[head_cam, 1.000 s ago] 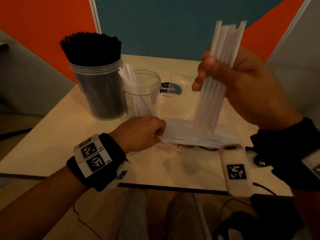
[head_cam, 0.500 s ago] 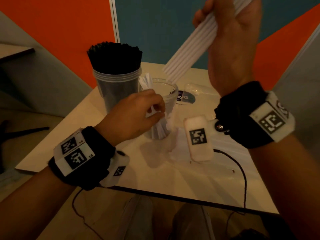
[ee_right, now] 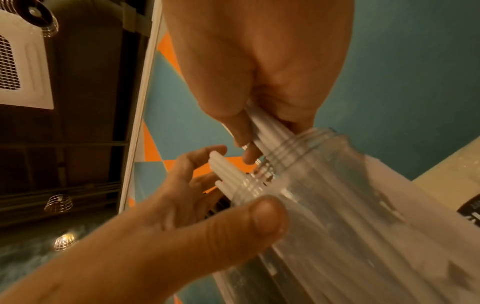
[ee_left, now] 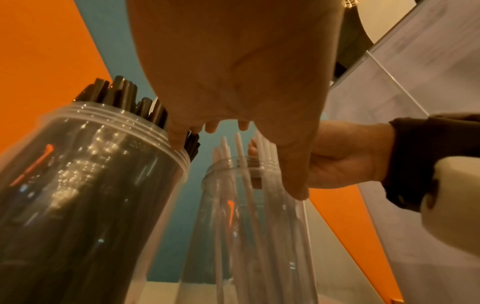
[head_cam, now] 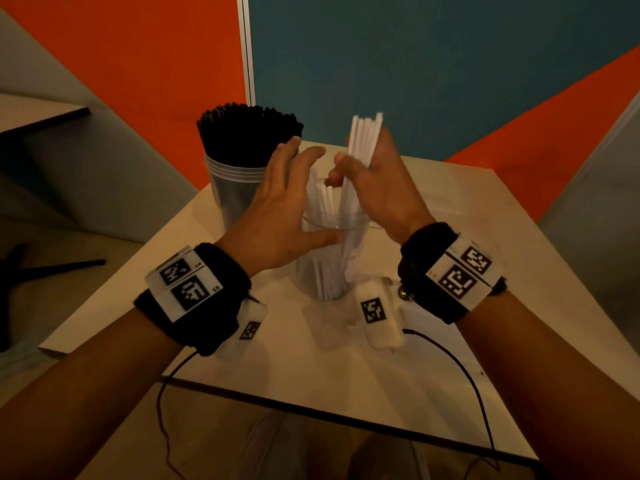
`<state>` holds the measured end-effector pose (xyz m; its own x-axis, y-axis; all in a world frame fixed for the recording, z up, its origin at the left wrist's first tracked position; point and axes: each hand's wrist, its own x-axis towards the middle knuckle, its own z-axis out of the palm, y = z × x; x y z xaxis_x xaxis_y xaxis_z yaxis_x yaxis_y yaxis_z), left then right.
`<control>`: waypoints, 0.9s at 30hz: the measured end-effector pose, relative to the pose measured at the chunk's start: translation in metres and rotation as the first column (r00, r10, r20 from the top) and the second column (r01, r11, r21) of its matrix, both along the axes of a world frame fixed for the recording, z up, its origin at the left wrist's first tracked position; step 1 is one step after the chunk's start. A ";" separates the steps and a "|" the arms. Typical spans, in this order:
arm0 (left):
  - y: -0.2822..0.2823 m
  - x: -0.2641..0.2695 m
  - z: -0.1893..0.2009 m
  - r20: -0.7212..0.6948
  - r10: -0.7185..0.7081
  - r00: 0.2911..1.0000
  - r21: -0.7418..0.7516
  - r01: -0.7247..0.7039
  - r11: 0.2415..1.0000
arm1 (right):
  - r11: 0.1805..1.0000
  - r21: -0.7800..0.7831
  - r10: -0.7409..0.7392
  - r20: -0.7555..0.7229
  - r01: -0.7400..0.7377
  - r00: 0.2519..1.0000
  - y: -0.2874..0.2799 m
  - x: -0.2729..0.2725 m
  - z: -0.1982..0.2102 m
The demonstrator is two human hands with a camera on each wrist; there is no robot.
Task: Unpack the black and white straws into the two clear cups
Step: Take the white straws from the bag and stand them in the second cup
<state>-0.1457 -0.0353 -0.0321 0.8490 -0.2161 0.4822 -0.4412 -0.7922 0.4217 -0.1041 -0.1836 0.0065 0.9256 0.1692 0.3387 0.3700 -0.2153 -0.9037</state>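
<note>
A clear cup (head_cam: 322,271) with several white straws stands mid-table. My right hand (head_cam: 341,171) grips a bundle of white straws (head_cam: 363,140) upright, their lower ends inside that cup. The right wrist view shows the bundle (ee_right: 262,127) entering the cup's threaded rim (ee_right: 298,148). My left hand (head_cam: 311,192) is open with straight fingers beside the straws standing in the cup, and its thumb (ee_right: 246,222) touches the cup's near wall. To the back left, a second clear cup (head_cam: 232,188) is packed with black straws (head_cam: 247,129).
The light table (head_cam: 277,358) ends in a dark front edge near my knees. Cables (head_cam: 460,362) trail from the wrist cameras across it. Orange and teal partition panels (head_cam: 415,64) stand close behind the cups. A plastic wrapper (head_cam: 446,216) lies behind my right wrist.
My right hand has come down from high above and lowered the white bundle into the cup. My left hand has uncurled, its fingers now straight beside the cup.
</note>
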 end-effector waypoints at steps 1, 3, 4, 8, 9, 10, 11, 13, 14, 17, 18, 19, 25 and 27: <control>0.000 0.001 0.000 -0.034 -0.011 0.999 -0.001 0.011 1.000 | 0.998 -0.055 0.005 -0.011 -0.006 1.000 0.001 0.001 -0.002; -0.002 0.003 -0.002 -0.088 -0.038 0.995 -0.005 0.038 0.999 | 0.990 -0.138 0.012 -0.017 -0.014 1.000 0.001 0.002 -0.003; -0.003 0.003 -0.003 -0.111 -0.053 0.992 -0.020 0.051 0.998 | 0.985 -0.172 0.012 -0.016 -0.015 1.000 0.001 0.002 -0.004; -0.008 0.004 -0.009 -0.190 -0.095 0.977 -0.093 0.079 0.993 | 0.983 -0.185 0.012 -0.019 -0.015 1.000 0.001 -0.002 -0.004; -0.008 0.005 -0.010 -0.189 -0.097 0.977 -0.098 0.080 0.992 | 0.984 -0.178 0.017 -0.011 -0.019 1.000 0.001 -0.003 -0.004; -0.009 0.006 -0.012 -0.183 -0.098 0.978 -0.103 0.080 0.991 | 0.982 -0.189 0.024 0.020 -0.020 1.000 0.001 -0.005 -0.004; -0.009 0.006 -0.013 -0.178 -0.093 0.980 -0.106 0.075 0.992 | 0.978 -0.207 0.035 0.063 -0.021 0.997 0.001 -0.007 -0.004; -0.008 0.009 -0.015 -0.176 -0.076 0.981 -0.105 0.058 0.993 | 0.962 -0.270 0.064 0.134 -0.026 0.989 0.002 -0.008 -0.006; -0.008 0.010 -0.016 -0.173 -0.076 0.982 -0.104 0.058 0.993 | 0.941 -0.336 0.083 0.154 -0.027 0.985 0.003 -0.009 -0.007; -0.007 0.012 -0.018 -0.157 -0.093 0.983 -0.102 0.077 0.992 | 0.829 -0.551 0.174 0.095 -0.094 0.980 -0.001 -0.009 -0.008; -0.007 0.011 -0.018 -0.156 -0.092 0.983 -0.101 0.077 0.992 | 0.809 -0.572 0.202 0.061 -0.132 0.977 -0.003 -0.010 -0.007; -0.007 0.010 -0.018 -0.146 -0.087 0.985 -0.096 0.074 0.993 | 0.804 -0.572 0.219 0.029 -0.164 0.975 -0.004 -0.011 -0.006; -0.016 -0.015 -0.011 0.078 0.015 0.997 0.004 -0.016 1.000 | 0.902 -0.403 0.193 0.059 -0.153 0.979 -0.026 -0.031 0.002; -0.024 -0.030 -0.006 0.217 0.047 0.975 0.031 -0.055 0.998 | 0.929 -0.347 0.169 0.093 -0.127 0.981 -0.041 -0.040 0.003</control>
<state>-0.1755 -0.0590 -0.0382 0.7358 -0.1964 0.6481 -0.4777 -0.8289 0.2911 -0.1445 -0.2242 0.0091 0.8378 0.4247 0.3431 0.5212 -0.4350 -0.7343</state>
